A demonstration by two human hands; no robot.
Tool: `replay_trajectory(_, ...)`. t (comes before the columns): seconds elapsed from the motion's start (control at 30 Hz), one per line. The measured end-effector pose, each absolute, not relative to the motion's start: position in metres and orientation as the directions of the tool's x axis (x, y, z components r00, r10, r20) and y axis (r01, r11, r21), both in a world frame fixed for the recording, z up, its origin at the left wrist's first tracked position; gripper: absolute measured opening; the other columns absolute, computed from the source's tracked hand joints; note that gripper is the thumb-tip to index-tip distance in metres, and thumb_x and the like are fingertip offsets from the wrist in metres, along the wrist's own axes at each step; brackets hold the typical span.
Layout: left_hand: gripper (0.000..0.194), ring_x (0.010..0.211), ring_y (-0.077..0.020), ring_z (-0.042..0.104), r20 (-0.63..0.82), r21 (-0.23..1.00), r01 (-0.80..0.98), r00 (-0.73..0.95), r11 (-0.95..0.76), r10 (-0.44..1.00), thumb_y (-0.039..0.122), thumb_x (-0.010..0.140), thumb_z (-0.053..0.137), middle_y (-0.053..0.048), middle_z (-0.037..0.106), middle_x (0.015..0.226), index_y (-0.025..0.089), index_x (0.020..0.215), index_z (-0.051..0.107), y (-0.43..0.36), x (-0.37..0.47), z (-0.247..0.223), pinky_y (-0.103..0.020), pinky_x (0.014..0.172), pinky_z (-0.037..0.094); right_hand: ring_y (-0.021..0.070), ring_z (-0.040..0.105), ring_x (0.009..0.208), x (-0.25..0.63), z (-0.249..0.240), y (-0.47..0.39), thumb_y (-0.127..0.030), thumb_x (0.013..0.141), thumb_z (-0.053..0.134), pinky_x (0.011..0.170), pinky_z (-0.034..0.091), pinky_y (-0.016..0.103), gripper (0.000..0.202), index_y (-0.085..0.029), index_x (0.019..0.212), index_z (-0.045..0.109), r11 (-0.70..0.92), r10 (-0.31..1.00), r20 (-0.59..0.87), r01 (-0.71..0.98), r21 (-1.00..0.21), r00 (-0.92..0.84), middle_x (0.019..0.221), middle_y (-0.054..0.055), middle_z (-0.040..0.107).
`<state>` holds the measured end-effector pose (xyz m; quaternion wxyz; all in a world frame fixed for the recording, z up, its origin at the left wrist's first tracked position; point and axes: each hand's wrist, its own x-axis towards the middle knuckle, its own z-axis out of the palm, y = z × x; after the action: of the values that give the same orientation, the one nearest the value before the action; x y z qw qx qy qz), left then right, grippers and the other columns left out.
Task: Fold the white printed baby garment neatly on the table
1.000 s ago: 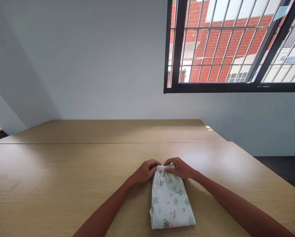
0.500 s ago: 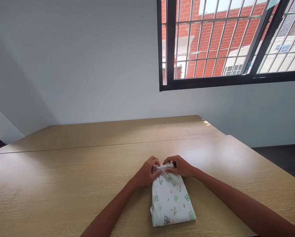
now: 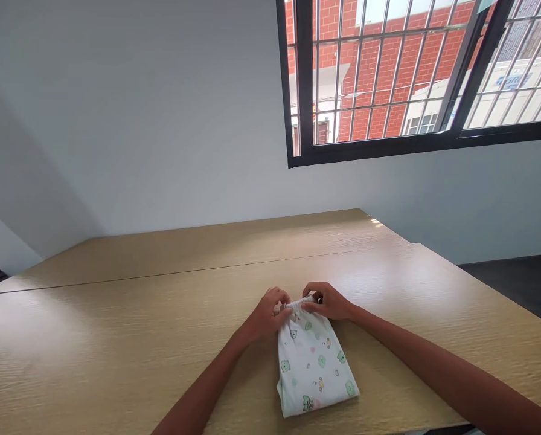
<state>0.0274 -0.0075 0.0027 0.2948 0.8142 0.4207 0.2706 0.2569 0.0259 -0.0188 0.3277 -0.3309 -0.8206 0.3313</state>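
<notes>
A folded pair of white pants, printed with small green bears and other little figures, lies on the table with its gathered elastic waistband pointing away from me. My left hand pinches the left end of the waistband between thumb and fingers. At the right end, my right hand grips the band the same way, thumb on top. Between the two hands the waistband shows nearly straight. The lower folded edge rests flat toward me, with a bit of a layer sticking out at its left side.
The light wood table spreads widely to the left and has a seam across its far part. Behind it stands a pale wall with a barred, dark-framed window. Dark floor shows beyond the right edge.
My hands have moved slightly apart along the waistband, which now looks straighter and less bunched. The camera view has tilted a little.
</notes>
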Motion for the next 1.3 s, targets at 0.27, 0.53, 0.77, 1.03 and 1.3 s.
replay_trajectory(0.27, 0.014, 0.088, -0.0218, 0.052, 0.257, 0.422, 0.680, 0.545, -0.600, 0.798, 0.033, 0.089, 0.054, -0.005, 0.055, 0.094, 0.020, 0.092, 0.059, -0.008, 0.029, -0.001, -0.036, 0.082, 0.043, 0.0146, 0.053, 0.068, 0.256, -0.016, 0.029, -0.042, 0.098, 0.035, 0.063, 0.042, 0.026, 0.042, -0.016, 0.075, 0.058, 0.593, 0.748, 0.321, 0.368, -0.716, -0.581, 0.077, 0.004, 0.059)
replay_trajectory(0.53, 0.008, 0.084, -0.0209, 0.054, 0.168, 0.311, 0.733, 0.583, -0.604, 0.795, 0.027, 0.089, 0.050, -0.004, 0.058, 0.090, 0.020, 0.090, 0.054, -0.018, 0.038, 0.007, -0.032, 0.074, 0.041, 0.0129, 0.050, 0.064, 0.257, -0.020, 0.030, -0.035, 0.093, 0.048, 0.061, 0.039, 0.025, 0.033, -0.016, 0.069, 0.058, 0.650, 0.715, 0.324, 0.417, -0.636, -0.620, 0.075, 0.003, 0.055)
replay_trajectory(0.77, 0.011, 0.075, -0.0165, 0.052, 0.112, 0.585, 0.653, 0.523, -0.481, 0.845, 0.026, 0.088, 0.045, 0.000, 0.056, 0.086, 0.021, 0.094, 0.053, -0.018, 0.032, 0.011, -0.026, 0.066, 0.040, 0.0115, 0.045, 0.060, 0.259, -0.019, 0.030, -0.034, 0.092, 0.051, 0.056, 0.035, 0.024, 0.032, -0.016, 0.067, 0.058, 0.658, 0.714, 0.319, 0.440, -0.611, -0.624, 0.068, 0.000, 0.052)
replay_trajectory(1.03, 0.017, 0.079, -0.0172, 0.053, 0.081, 0.630, 0.638, 0.513, -0.443, 0.855, 0.032, 0.091, 0.045, -0.001, 0.055, 0.092, 0.023, 0.101, 0.054, -0.017, 0.031, 0.009, -0.027, 0.069, 0.040, 0.0121, 0.048, 0.062, 0.265, -0.016, 0.032, -0.036, 0.087, 0.060, 0.054, 0.035, 0.023, 0.023, -0.015, 0.077, 0.063, 0.654, 0.704, 0.281, 0.441, -0.614, -0.652, 0.076, 0.002, 0.056)
replay_trajectory(1.3, 0.016, 0.065, -0.0143, 0.045, 0.122, 0.639, 0.637, 0.471, -0.432, 0.874, 0.034, 0.090, 0.044, 0.003, 0.050, 0.073, 0.021, 0.082, 0.043, -0.007, 0.034, 0.001, -0.026, 0.059, 0.035, 0.0140, 0.051, 0.068, 0.263, -0.014, 0.034, -0.035, 0.087, 0.060, 0.060, 0.041, 0.024, 0.021, -0.015, 0.082, 0.062, 0.669, 0.687, 0.266, 0.445, -0.596, -0.676, 0.082, 0.004, 0.058)
